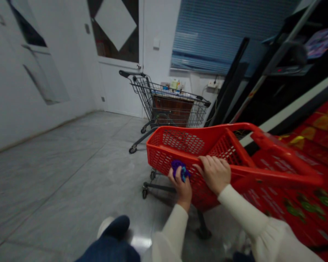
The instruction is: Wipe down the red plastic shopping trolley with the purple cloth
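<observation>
A red plastic shopping cart [169, 154] with perforated walls stands in front of me. Against the outside of its near wall, my left hand [183, 187] presses a crumpled purple and light-blue cloth [178, 168], fingers closed over it. To the right, my right hand [215, 174] is curled over the cart's upper rim, its fingers on the top edge and its thumb pointing left. The basket inside shows a slanted perforated panel [222, 147].
A black wire shopping cart [177, 112] stands behind, by a brown cabinet [175, 109] with small items on top. Stacked red boxes [297, 207] and leaning dark panels [235, 80] are at the right. A white door [123, 87] is at the back; grey floor [71, 174] spreads left.
</observation>
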Motion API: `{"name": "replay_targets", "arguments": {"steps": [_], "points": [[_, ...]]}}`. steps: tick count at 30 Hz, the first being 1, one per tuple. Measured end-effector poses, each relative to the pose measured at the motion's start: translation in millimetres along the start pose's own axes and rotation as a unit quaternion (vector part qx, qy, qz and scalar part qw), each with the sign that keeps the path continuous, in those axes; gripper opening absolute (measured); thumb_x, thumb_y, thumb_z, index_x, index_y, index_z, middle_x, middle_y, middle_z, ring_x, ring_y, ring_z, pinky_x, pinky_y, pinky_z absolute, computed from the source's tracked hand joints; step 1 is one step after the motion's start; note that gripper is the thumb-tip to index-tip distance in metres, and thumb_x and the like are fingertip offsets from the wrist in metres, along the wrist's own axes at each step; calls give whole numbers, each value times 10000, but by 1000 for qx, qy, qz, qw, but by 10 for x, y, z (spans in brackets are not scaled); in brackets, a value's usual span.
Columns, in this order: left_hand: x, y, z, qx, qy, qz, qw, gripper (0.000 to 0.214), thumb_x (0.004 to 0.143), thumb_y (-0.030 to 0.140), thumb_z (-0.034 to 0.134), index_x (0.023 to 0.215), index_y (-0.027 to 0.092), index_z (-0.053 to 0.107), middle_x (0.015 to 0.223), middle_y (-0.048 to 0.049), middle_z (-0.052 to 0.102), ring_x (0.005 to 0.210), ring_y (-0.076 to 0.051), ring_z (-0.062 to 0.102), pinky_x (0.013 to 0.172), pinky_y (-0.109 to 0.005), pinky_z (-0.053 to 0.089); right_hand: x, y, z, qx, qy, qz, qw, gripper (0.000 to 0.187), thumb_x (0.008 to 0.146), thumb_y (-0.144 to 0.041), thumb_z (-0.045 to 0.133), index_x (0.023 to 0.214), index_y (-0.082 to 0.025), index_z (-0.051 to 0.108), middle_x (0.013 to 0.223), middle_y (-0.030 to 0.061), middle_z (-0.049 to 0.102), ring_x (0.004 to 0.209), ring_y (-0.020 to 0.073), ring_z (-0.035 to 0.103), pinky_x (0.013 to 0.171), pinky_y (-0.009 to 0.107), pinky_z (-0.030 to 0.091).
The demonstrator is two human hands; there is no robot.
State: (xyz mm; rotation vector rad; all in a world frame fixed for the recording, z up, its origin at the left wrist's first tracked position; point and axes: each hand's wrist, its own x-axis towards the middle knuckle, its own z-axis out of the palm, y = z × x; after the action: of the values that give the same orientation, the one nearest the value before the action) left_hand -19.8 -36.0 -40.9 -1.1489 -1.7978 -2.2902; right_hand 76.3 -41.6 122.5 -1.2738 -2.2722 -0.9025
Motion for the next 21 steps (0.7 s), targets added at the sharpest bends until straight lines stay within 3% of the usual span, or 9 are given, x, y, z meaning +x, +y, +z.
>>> {"name": "replay_targets", "arguments": {"steps": [2, 3, 7, 9, 11, 13, 15, 17, 21], "points": [[-150, -3, 1, -5, -40, 20, 999, 314, 910, 205, 544, 1216, 253, 589, 1336, -139, 449, 1307, -265, 442, 1101, -505, 392, 0, 5, 6, -5, 5, -2, 1000, 369, 1012, -432, 416, 1043, -173, 678, 870, 66, 694, 843, 211, 534, 809, 349, 262], [-110, -2, -9, -10, -40, 24, 999, 305, 912, 209, 539, 1209, 251, 594, 1328, -136, 454, 1294, -259, 453, 1100, -496, 396, -2, 9, 5, -6, 5, -3, 1000, 370, 1012, -433, 415, 1043, -173, 677, 865, 66, 693, 840, 211, 533, 809, 350, 261], [398, 43, -38, -7, 71, -23, 997, 317, 926, 300, 555, 1225, 201, 586, 1313, -148, 443, 1265, -250, 478, 1106, -462, 398, -6, -3, -3, 3, 0, 2, 1000, 383, 1014, -444, 404, 1041, -179, 679, 850, 68, 687, 827, 209, 524, 796, 347, 254], [417, 85, -25, -1, 86, -33, 996, 342, 928, 293, 552, 1255, 195, 570, 1330, -157, 433, 1266, -252, 480, 1109, -467, 396, 1, -27, 3, 9, 1, 4, 1000, 386, 1015, -446, 400, 1044, -181, 679, 855, 69, 688, 831, 208, 525, 797, 345, 256], [157, 98, -18, 16, 41, 9, 999, 325, 917, 247, 556, 1240, 225, 587, 1328, -150, 445, 1282, -262, 464, 1095, -481, 407, 9, -46, 17, 9, 5, 5, 1000, 387, 1017, -444, 397, 1045, -180, 679, 864, 68, 691, 835, 207, 530, 804, 346, 261], [-177, 51, -34, 14, -52, 84, 995, 346, 896, 177, 555, 1222, 282, 608, 1330, -119, 464, 1266, -248, 471, 1068, -464, 439, 11, -49, 29, 5, 12, 4, 1000, 388, 1017, -447, 401, 1042, -178, 681, 858, 66, 694, 831, 205, 535, 806, 345, 265], [-308, -39, -69, 0, -98, 135, 986, 370, 877, 148, 570, 1200, 320, 623, 1329, -92, 476, 1251, -238, 477, 1056, -450, 448, 0, -35, 32, 3, 16, 1, 1000, 388, 1015, -450, 408, 1038, -177, 683, 855, 66, 697, 830, 204, 539, 808, 344, 267], [-123, -128, -110, 7, -43, 91, 995, 363, 887, 163, 558, 1226, 286, 600, 1332, -111, 458, 1262, -248, 468, 1071, -469, 425, -18, -16, 22, 8, 17, 0, 1000, 388, 1014, -452, 413, 1042, -178, 685, 858, 69, 700, 832, 203, 541, 809, 342, 266], [494, -173, -118, 12, 93, -12, 996, 346, 921, 295, 565, 1252, 195, 556, 1319, -157, 427, 1283, -265, 458, 1114, -480, 377, -38, -10, -4, 15, 16, 8, 1000, 393, 1010, -460, 411, 1043, -184, 690, 853, 69, 699, 834, 201, 542, 803, 341, 265]]}}
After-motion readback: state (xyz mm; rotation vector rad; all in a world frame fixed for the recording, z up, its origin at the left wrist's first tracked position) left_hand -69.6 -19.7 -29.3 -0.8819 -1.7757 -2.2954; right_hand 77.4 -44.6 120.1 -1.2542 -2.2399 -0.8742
